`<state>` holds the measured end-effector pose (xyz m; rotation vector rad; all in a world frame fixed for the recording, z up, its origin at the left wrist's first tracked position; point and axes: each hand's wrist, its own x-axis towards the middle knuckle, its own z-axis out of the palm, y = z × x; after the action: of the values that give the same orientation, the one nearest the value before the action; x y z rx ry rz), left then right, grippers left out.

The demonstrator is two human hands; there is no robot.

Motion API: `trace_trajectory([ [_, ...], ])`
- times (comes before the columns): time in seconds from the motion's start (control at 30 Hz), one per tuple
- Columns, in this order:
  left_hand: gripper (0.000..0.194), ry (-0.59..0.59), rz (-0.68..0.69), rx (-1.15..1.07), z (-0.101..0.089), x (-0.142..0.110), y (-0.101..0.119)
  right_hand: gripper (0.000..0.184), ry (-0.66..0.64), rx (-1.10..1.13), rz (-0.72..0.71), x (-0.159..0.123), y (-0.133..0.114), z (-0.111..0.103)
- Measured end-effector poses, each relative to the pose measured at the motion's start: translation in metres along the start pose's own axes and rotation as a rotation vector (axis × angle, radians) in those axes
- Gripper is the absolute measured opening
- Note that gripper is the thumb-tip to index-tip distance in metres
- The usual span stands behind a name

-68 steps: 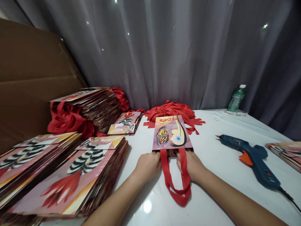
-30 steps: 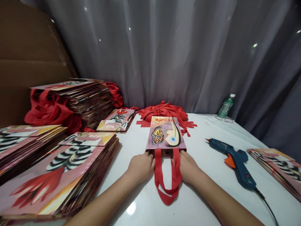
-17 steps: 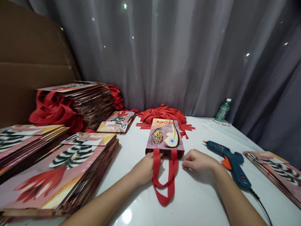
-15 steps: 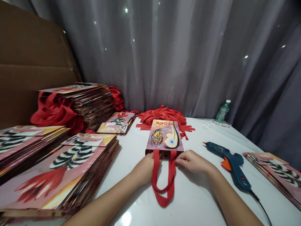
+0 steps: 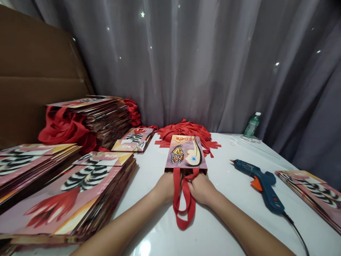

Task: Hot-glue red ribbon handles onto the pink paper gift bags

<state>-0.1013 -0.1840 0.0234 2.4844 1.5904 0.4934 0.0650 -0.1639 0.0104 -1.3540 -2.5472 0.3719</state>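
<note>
A paper gift bag [image 5: 186, 153] printed with a butterfly and a face lies on the white table, its mouth toward me. From that mouth red ribbon handles [image 5: 183, 209] loop out over the tabletop. Inside the left side of the mouth are the fingers of my left hand [image 5: 168, 185], hidden by the bag. My right hand [image 5: 201, 188] reaches into the right side, its thumb beside the handle and its other fingers out of sight. A heap of red ribbons [image 5: 186, 129] sits just behind the bag.
To the right lies a blue glue gun [image 5: 262, 185] with its cord running toward me. Flat bags [image 5: 311, 188] lie beyond it; a green bottle [image 5: 252, 124] stands at the back. Stacked bags [image 5: 87, 188] fill the left, near a cardboard sheet [image 5: 39, 74].
My right hand has moved left from beside the bag into its mouth. The right handle has shifted inward, narrowing the loop. My left hand stays at the mouth.
</note>
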Motion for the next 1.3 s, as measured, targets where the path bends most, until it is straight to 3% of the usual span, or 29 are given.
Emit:
trace_trajectory([
  [0.1, 0.035, -0.006, 0.044, -0.008, -0.003, 0.008, 0.000, 0.031, -0.018, -0.027, 0.008, 0.004, 0.000, -0.003],
  [0.27, 0.040, 0.039, -0.077, -0.047, 0.005, 0.013, -0.006, 0.031, -0.036, -0.044, 0.006, 0.009, -0.002, -0.006],
  [0.73, 0.033, -0.020, -0.145, 0.000, 0.003, 0.002, -0.007, 0.027, -0.020, 0.090, 0.048, 0.010, 0.010, 0.000],
  [0.87, 0.032, -0.048, -0.170, 0.018, 0.003, 0.004, -0.009, 0.026, -0.025, 0.250, 0.009, 0.006, 0.014, -0.002],
  [1.0, 0.029, -0.067, -0.187, 0.036, -0.006, -0.003, -0.007, 0.008, -0.118, 0.633, -0.104, -0.001, 0.038, -0.018],
  [1.1, 0.022, -0.029, -0.219, 0.069, -0.024, -0.013, -0.008, 0.030, 0.036, 0.928, -0.025, 0.002, 0.067, -0.030],
  [1.2, 0.029, 0.167, -0.344, 0.048, -0.040, -0.019, -0.015, 0.040, 0.313, 1.078, 0.151, 0.014, 0.085, -0.028],
  [1.3, 0.043, 0.367, -0.434, -0.080, -0.039, -0.015, -0.025, 0.042, 0.384, 1.157, 0.254, 0.024, 0.079, -0.014],
])
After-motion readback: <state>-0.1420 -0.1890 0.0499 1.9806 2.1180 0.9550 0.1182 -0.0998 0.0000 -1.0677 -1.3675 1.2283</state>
